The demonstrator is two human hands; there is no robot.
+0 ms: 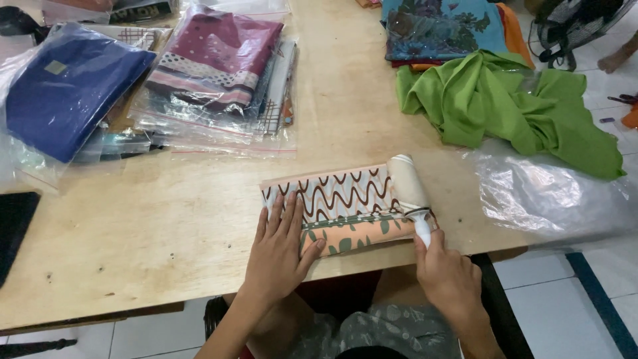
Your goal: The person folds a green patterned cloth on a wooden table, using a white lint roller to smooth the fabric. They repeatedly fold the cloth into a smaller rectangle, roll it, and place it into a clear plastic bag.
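Folded patterned cloth (342,209) lies flat near the front edge of the wooden table (166,219), a peach piece with brown wavy lines above and green leaf shapes below. The left hand (279,249) rests on its left end, palm down, fingers spread and straight, pressing rather than grasping anything. The right hand (446,272) is closed around the white handle of a lint roller (409,189), whose pale drum lies across the right end of the cloth, tilted slightly from upright.

The fingertips of the right hand curl under the handle and are hidden, and both forearms are cut off by the lower edge of the view. How many layers the cloth has cannot be made out.

To the right, a clear plastic bag (551,193) lies crumpled over the table's right edge, near the roller but apart from it. Behind it sits a rumpled green cloth (505,106). At the far left are bagged fabrics, a blue one (66,90) and a maroon one (212,56). Between these and the folded cloth, bare tabletop stretches out to the left.
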